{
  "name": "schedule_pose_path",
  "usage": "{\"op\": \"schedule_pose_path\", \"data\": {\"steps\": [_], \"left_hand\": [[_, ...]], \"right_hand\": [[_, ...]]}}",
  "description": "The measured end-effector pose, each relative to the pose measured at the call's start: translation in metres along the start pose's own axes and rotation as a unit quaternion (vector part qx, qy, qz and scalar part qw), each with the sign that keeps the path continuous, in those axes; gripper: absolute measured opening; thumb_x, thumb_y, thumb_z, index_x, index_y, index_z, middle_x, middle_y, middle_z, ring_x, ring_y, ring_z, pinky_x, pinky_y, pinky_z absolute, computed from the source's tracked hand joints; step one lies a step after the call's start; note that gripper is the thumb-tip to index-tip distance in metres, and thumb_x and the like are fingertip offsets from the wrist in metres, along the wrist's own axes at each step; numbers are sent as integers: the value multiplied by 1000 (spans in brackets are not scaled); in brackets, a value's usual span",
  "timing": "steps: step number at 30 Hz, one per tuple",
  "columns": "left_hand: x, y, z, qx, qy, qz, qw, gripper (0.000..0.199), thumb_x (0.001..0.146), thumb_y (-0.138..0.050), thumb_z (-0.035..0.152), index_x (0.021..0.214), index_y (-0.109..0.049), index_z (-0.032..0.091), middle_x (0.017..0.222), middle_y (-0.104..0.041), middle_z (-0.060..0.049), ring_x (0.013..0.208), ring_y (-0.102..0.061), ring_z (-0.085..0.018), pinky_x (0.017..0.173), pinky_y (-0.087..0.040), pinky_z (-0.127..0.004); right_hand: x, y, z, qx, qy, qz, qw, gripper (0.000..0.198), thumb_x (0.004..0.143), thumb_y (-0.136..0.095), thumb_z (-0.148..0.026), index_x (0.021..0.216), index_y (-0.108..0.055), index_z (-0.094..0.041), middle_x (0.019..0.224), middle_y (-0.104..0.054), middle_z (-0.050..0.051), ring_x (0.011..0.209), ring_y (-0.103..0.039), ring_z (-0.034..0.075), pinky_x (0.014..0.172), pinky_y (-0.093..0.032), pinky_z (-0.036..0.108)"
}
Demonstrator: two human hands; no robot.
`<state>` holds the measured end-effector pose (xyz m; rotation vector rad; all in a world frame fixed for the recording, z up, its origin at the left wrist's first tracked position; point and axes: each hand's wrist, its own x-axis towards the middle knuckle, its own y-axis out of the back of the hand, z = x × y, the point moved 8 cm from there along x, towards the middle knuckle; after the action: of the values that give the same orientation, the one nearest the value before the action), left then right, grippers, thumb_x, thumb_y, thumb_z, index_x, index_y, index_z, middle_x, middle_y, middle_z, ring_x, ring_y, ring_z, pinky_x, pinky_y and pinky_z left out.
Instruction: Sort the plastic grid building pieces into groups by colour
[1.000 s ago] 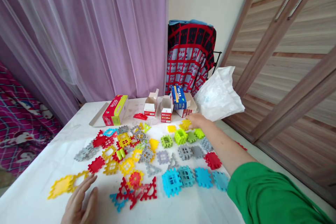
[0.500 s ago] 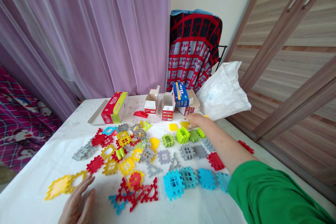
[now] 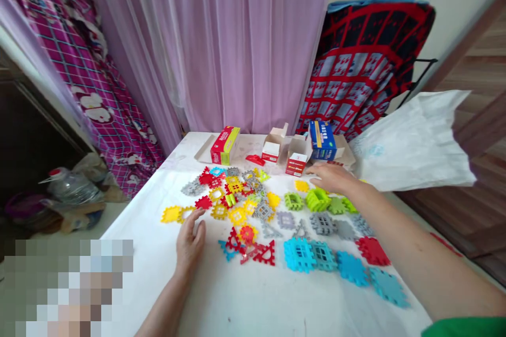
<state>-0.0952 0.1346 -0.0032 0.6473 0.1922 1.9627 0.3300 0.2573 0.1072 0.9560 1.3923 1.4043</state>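
My left hand (image 3: 192,239) rests on the white cloth with its thumb and fingers apart, holding nothing. Its fingertips are close to a yellow toothed frame (image 3: 185,214) and a red toothed plate (image 3: 203,202). Farther back, my right hand (image 3: 330,176) reaches over the cloth in front of the boxes, fingers stretched out and partly hidden. A yellow toothed plate (image 3: 302,186) lies just left of it. Below it are a bright green stack of building pieces (image 3: 318,199) and a flat green piece (image 3: 337,205). What lies under the right palm is hidden.
Small cartons (image 3: 296,163), a blue box (image 3: 322,139) and a red-yellow box (image 3: 225,146) stand along the table's back edge. A white plastic bag (image 3: 415,142) is at the right. Mixed pieces are heaped left of centre; blue pieces (image 3: 351,268) lie at the front right.
The view has turned left, so the table sits farther right. My right hand stays near the yellow pieces, now covering one that showed beneath its fingers. My left hand remains open on the cloth.
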Motion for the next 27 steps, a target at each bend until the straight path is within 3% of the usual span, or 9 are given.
{"op": "schedule_pose_path", "data": {"steps": [6, 9, 13, 16, 19, 22, 27], "left_hand": [[3, 6, -8, -72, 51, 63, 994, 26, 80, -50, 32, 98, -66, 23, 103, -72, -6, 103, -66, -22, 98, -48, -40], [9, 31, -21, -108, 82, 138, 981, 25, 78, -47, 29, 94, -65, 22, 101, -71, -5, 103, -64, -21, 99, -46, -39], [17, 71, -44, -104, 130, 233, 958, 24, 74, -47, 23, 91, -64, 21, 95, -68, -4, 96, -63, -19, 95, -47, -38], [22, 78, -51, -110, 144, 236, 955, 27, 72, -45, 20, 92, -63, 21, 93, -67, -3, 92, -63, -19, 90, -49, -36], [25, 67, -51, -117, 135, 213, 961, 28, 73, -45, 19, 94, -63, 21, 94, -68, -3, 91, -64, -18, 87, -51, -34], [26, 55, -51, -125, 125, 189, 966, 30, 74, -45, 19, 97, -63, 21, 94, -68, -4, 93, -65, -18, 86, -52, -33], [27, 45, -55, -155, 131, 169, 964, 31, 76, -43, 18, 101, -61, 21, 99, -68, -5, 98, -66, -18, 83, -55, -32]], "right_hand": [[-1, 13, -146, 53, 150, 33, 987, 30, 88, -52, -23, 111, -71, -22, 114, -68, 10, 107, -61, 23, 94, -44, 35], [-5, 0, -219, 79, 217, 22, 973, 26, 87, -54, -21, 104, -73, -22, 109, -69, 8, 105, -61, 21, 92, -44, 32], [-8, -22, -287, 93, 238, 3, 967, 23, 88, -53, -23, 100, -73, -23, 103, -70, 5, 101, -61, 19, 93, -43, 31], [-5, -31, -320, 106, 233, 7, 967, 27, 89, -52, -26, 110, -69, -24, 110, -68, 5, 105, -60, 19, 91, -44, 30], [2, -32, -337, 112, 209, 19, 971, 32, 89, -54, -29, 118, -65, -25, 114, -66, 6, 109, -58, 20, 92, -44, 31], [10, -29, -347, 106, 179, 22, 978, 32, 89, -54, -31, 119, -64, -25, 112, -64, 7, 107, -57, 21, 90, -45, 32], [20, -31, -373, 94, 190, -2, 977, 30, 87, -58, -32, 115, -66, -30, 113, -61, 6, 105, -57, 23, 86, -46, 34]]}}
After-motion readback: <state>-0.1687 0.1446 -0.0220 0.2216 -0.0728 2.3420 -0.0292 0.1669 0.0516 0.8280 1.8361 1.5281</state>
